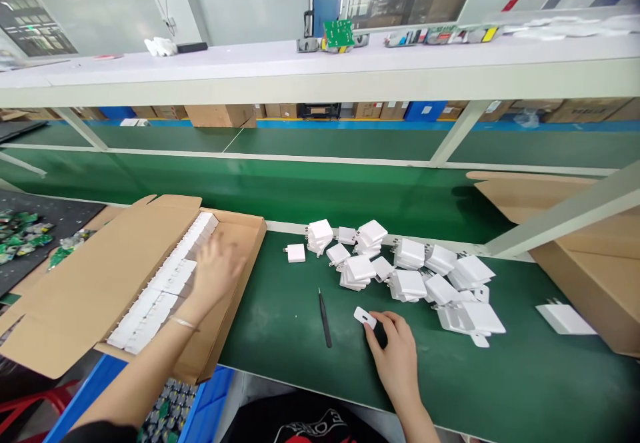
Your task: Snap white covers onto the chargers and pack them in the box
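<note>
My left hand, smeared by motion, is over the open cardboard box on the left. Whether its fingers hold anything does not show. Rows of white charger housings stand along one side inside this box. In front of me my right hand pinches a small white charger between thumb and fingers, its end with a dark port slot facing me. Black tweezers lie on the green table to the left of it. Behind them spreads a loose pile of white plug chargers, several stacked on one another.
A single charger lies at the right beside another open cardboard box. Green circuit boards rest on a black mat at far left. A blue bin of parts stands below the table edge. A white shelf spans overhead.
</note>
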A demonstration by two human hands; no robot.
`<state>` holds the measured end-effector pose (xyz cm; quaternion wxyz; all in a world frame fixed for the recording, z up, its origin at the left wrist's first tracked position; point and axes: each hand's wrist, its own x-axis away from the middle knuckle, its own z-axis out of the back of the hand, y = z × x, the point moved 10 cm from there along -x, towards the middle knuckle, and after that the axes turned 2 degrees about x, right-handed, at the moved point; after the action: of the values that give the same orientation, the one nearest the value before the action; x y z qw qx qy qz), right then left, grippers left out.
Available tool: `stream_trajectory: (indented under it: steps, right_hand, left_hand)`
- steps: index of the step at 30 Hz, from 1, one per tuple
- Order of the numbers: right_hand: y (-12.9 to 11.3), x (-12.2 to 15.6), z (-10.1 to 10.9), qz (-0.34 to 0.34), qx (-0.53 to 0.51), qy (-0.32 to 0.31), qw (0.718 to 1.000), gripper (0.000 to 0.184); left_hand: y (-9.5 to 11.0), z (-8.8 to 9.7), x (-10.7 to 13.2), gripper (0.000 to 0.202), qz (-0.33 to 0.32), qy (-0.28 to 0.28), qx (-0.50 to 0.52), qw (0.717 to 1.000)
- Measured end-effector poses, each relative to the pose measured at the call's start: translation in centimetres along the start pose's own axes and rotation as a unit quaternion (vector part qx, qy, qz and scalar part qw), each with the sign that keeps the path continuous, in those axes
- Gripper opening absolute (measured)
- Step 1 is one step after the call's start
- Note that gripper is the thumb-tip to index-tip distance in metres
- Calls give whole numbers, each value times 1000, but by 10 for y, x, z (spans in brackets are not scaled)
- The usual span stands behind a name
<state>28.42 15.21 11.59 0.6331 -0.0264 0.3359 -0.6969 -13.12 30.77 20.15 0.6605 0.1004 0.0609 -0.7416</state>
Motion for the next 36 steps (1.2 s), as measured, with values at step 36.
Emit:
stream_trajectory:
  steps: [36]
  right_hand:
    - [-6,3,-4,-30,-89,-72,993,19]
  left_hand:
    - [179,-19,-74,103,-162,-46,192,967]
